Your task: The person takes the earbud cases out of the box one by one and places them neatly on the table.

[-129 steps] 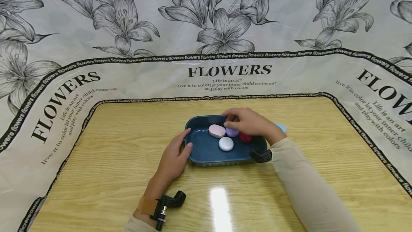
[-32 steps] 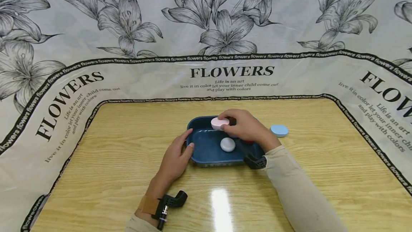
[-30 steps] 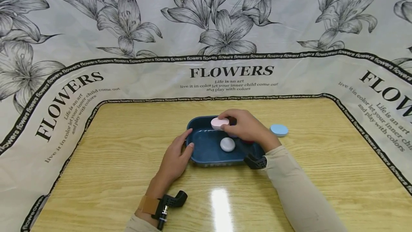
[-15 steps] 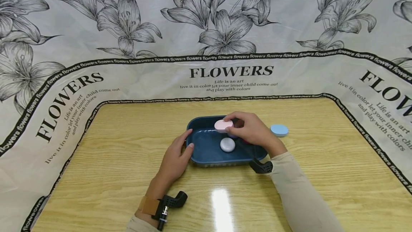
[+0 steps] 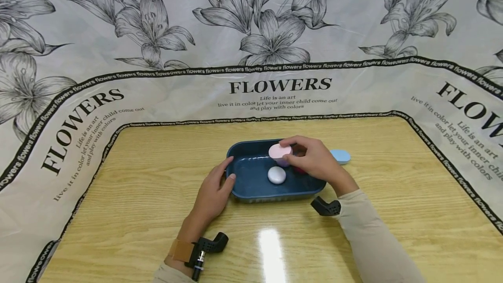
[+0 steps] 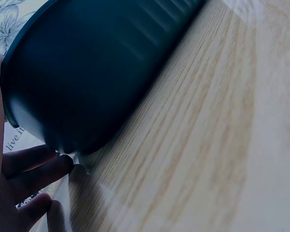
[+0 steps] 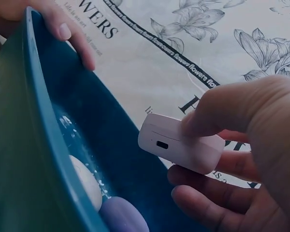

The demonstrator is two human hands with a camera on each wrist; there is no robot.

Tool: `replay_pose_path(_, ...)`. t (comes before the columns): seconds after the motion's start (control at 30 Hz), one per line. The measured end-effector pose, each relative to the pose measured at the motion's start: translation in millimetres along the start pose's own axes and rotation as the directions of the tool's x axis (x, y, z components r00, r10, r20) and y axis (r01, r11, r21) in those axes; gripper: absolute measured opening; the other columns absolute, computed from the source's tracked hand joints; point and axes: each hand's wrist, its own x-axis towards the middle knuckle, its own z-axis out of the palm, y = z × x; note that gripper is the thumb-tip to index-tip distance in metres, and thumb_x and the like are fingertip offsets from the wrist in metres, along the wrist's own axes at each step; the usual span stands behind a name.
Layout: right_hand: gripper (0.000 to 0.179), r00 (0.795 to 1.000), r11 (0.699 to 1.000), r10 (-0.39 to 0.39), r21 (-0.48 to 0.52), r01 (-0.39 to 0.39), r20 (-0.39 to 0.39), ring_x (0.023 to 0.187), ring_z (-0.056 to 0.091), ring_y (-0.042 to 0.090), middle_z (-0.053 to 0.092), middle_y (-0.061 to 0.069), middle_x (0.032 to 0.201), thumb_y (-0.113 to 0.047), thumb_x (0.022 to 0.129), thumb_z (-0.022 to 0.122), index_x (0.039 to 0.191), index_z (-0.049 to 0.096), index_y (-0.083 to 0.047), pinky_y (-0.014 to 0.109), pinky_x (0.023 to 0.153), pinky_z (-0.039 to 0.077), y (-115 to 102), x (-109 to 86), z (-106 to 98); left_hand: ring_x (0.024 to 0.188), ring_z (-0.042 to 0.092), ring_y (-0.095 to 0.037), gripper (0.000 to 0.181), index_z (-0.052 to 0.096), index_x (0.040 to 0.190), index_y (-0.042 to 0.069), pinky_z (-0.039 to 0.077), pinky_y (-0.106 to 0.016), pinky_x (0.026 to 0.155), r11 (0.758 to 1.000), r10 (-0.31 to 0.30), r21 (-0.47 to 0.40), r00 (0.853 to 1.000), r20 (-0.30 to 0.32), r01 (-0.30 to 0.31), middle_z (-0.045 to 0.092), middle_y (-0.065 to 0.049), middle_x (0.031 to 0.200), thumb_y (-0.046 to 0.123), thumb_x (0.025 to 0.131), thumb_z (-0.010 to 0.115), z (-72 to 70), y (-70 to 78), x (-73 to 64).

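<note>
My right hand (image 5: 314, 159) pinches a pale pink earbud case (image 5: 280, 151) between thumb and fingers, above the dark blue basin (image 5: 251, 195). In the right wrist view a small port and a lid seam show on the earbud case (image 7: 179, 142). A white rounded thing (image 5: 277, 175) lies in the basin, with a purple rounded one (image 5: 283, 162) partly hidden under the pink case. A red thing (image 5: 300, 170) is mostly covered by my right hand. My left hand (image 5: 212, 191) holds the basin's left end, thumb and a finger over the rim, other fingers outside.
A light blue oval case (image 5: 341, 157) lies on the wooden table (image 5: 137, 195), right of the basin. Flower-printed cloth (image 5: 177, 95) rises behind the table and along both sides. A wrist camera (image 5: 325, 207) sits at the basin's lower right corner.
The pink earbud case, first lying in the basin, has been picked up by my right hand and moved rightward, over the purple thing. My left hand has stayed at the basin's end.
</note>
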Motion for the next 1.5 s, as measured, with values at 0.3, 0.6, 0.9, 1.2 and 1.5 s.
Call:
replay_pose_path(0.3,0.043,0.998,0.995,0.037,0.092,-0.032,-0.05,0.096,0.063,0.023,0.066,0.011,0.119,-0.015,0.092,0.074,0.133,0.063,-0.006,0.027,0.083,0.054,7,-9.4,-8,0.137,0.044,-0.02,0.05,0.042,0.154,0.03,0.037,-0.049,0.111,1.0,-0.009,0.001,1.0,-0.002,0.009,0.048,-0.002,0.149,0.04,0.105,0.048,-1.4,1.3,0.5)
replay_pose_path(0.6,0.043,0.989,0.989,0.076,0.138,-0.059,-0.126,0.094,0.062,0.021,0.065,0.015,0.117,-0.015,0.093,0.073,0.134,0.064,-0.005,0.017,0.081,0.052,14,-22.5,-18,0.139,0.042,-0.019,0.049,0.042,0.154,0.03,0.036,-0.048,0.112,1.0,-0.01,0.003,1.0,0.003,0.01,0.046,0.0,0.15,0.038,0.106,0.048,-1.3,0.9,1.7)
replay_pose_path(0.9,0.045,0.988,0.961,0.094,0.269,-0.057,-0.125,0.095,0.065,0.016,0.062,0.017,0.123,-0.008,0.095,0.069,0.137,0.058,0.002,0.022,0.08,0.055,22,-33.9,-27,0.139,0.041,-0.02,0.05,0.041,0.154,0.03,0.035,-0.05,0.113,1.0,-0.028,-0.003,1.0,0.012,0.028,0.045,0.0,0.151,0.038,0.106,0.048,-2.3,2.5,0.2)
replay_pose_path(1.2,0.044,0.988,0.952,0.087,0.303,-0.045,-0.125,0.093,0.069,0.014,0.061,0.009,0.121,-0.01,0.097,0.067,0.135,0.055,0.007,0.033,0.08,0.059,32,-49.6,-43,0.14,0.04,-0.019,0.05,0.041,0.154,0.031,0.034,-0.05,0.113,1.0,-0.016,-0.002,1.0,0.017,0.016,0.044,0.001,0.152,0.041,0.106,0.047,-1.1,1.5,0.4)
replay_pose_path(1.5,0.041,0.985,0.942,0.072,0.336,-0.016,-0.156,0.093,0.071,0.016,0.061,0.005,0.125,-0.006,0.097,0.066,0.137,0.058,0.002,0.028,0.079,0.058,39,-62.6,-58,0.14,0.041,-0.02,0.05,0.041,0.154,0.03,0.035,-0.051,0.112,1.0,-0.022,-0.006,1.0,0.012,0.022,0.045,0.0,0.152,0.041,0.106,0.048,-0.8,2.0,-0.6)
